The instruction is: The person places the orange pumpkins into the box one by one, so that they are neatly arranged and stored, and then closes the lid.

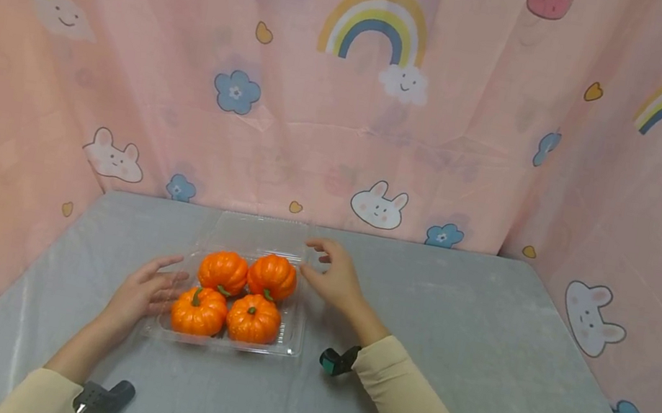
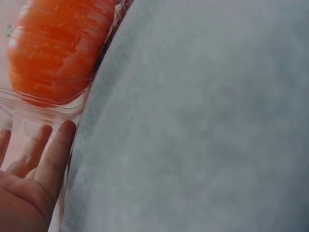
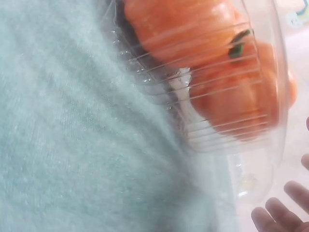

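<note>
A clear plastic clamshell box (image 1: 287, 351) sits on the table with its lid (image 1: 257, 231) laid back behind it. Several small orange pumpkins with green stems fill it in two rows, among them a front left pumpkin (image 1: 198, 312) and a back right pumpkin (image 1: 272, 277). My left hand (image 1: 141, 290) is at the box's left side, its extended fingers (image 2: 57, 152) against or very near the wall. At the back right corner, beside the hinge and lid, my right hand (image 1: 334, 276) has loosely bent, parted fingers. Whether it touches the plastic I cannot tell.
A grey cloth covers the table (image 1: 465, 346), which extends to both sides of the box. Pink patterned curtains (image 1: 288, 148) hang behind and at both sides. Each wrist wears a dark camera, such as the left wrist camera (image 1: 105, 397).
</note>
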A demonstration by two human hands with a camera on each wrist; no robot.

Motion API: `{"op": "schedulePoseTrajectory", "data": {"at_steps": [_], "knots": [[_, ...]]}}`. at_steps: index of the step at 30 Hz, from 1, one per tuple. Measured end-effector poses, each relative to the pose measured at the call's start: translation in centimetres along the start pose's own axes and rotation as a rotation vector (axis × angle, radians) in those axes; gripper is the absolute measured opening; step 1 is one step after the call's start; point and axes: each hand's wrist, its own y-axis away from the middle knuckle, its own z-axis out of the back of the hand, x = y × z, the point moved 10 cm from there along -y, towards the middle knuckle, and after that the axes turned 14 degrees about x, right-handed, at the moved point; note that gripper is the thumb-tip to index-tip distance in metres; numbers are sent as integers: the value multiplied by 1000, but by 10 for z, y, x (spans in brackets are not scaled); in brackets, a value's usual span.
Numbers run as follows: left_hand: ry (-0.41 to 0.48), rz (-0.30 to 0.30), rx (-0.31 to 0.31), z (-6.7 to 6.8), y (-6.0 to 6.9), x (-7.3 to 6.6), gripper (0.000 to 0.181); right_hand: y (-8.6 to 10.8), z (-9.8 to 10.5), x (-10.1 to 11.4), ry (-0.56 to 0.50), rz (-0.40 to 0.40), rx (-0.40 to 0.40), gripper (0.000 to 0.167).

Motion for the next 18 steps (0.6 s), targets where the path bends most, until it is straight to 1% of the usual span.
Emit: {"op": "schedulePoseTrajectory", "data": {"at_steps": [4, 10, 13, 18], "knots": [[-1, -4, 4, 1, -1, 1, 50, -2, -2, -14, -91, -43, -11, 42], [-8, -5, 0, 1, -1, 1, 50, -2, -4, -31, -201, -148, -33, 47], [-12, -3, 1, 1, -1, 1, 50, -2, -6, -37, -247, -180, -34, 49], [-6, 0, 0, 1, 0, 1, 50, -5, -9, -44, -313, -207, -34, 52]]}}
